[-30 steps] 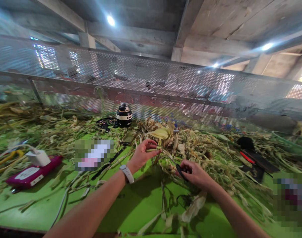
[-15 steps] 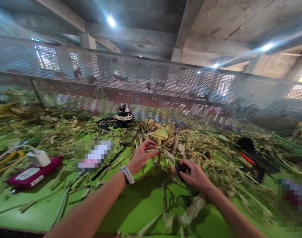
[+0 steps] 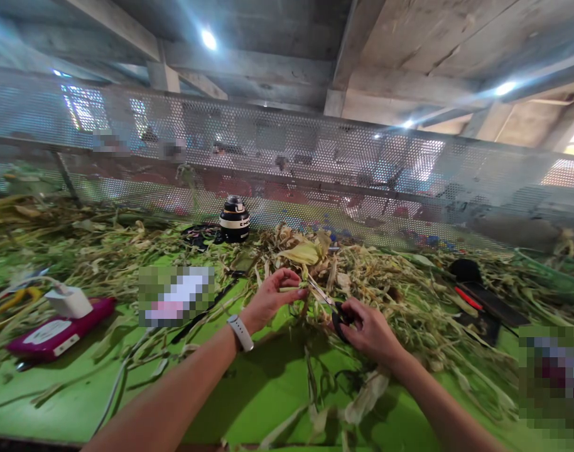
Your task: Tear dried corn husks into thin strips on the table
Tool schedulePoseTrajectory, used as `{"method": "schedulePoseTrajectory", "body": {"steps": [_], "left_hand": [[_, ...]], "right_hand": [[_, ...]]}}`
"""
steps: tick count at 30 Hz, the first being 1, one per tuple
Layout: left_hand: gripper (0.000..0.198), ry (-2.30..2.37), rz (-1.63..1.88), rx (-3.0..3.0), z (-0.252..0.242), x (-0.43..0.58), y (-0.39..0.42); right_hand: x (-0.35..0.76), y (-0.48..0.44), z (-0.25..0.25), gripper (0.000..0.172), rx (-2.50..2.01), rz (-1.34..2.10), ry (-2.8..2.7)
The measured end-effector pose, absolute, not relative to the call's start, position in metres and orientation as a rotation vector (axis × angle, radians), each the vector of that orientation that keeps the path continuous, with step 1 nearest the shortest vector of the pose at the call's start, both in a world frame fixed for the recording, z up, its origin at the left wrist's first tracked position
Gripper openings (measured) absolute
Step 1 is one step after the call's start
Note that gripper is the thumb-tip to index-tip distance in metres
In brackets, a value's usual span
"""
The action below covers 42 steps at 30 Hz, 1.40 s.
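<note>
My left hand, with a white band on the wrist, pinches a thin green plant stem between thumb and fingers. A wide yellow-green leaf is just beyond the fingertips; whether it joins that stem is unclear. Black-handled scissors are gripped in my right hand, fingers through the handle loops. Their metal blades point up and left, with the tips by the stem at my left fingertips. Dried leaves and stalks lie heaped behind and to the right of both hands.
A green tabletop carries scattered trimmings. At left are a magenta power bank, a white charger plug and cables. A black bottle stands before a perforated metal screen. A red-and-black tool lies at right.
Both hands stay in nearly the same place, still holding the stem and scissors. The scissor blades look slightly more spread at the stem. The whole view has shifted a little.
</note>
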<state>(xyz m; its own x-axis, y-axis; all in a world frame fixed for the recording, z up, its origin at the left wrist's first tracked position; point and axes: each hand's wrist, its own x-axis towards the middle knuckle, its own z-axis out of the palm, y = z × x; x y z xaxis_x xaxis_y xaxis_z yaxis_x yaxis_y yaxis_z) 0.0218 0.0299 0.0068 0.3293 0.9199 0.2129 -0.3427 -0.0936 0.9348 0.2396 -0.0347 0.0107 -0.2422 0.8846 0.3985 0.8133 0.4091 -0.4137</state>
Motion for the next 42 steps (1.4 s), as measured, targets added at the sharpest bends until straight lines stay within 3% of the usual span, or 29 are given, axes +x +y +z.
{"method": "schedulePoseTrajectory", "body": {"steps": [17, 28, 30, 36, 42], "left_hand": [[0.032, 0.681, 1.158, 1.245, 0.009, 0.021, 0.030], [0.037, 0.629, 1.157, 1.091, 0.010, 0.018, 0.029], [0.035, 0.612, 1.170, 1.059, 0.012, 0.019, 0.028], [0.029, 0.642, 1.073, 1.042, 0.017, 0.020, 0.025], [0.033, 0.637, 0.989, 1.015, 0.015, 0.021, 0.023]], "right_hand": [[0.244, -0.033, 0.009, 0.014, -1.381, 0.206, -1.885], [0.279, -0.014, 0.009, 0.017, -1.899, 0.011, -1.864], [0.278, -0.013, 0.010, 0.017, -1.853, 0.130, -1.836], [0.264, -0.026, 0.027, 0.031, -1.411, 1.032, -1.833], [0.255, -0.036, 0.035, 0.029, -1.325, 1.184, -1.847]]}}
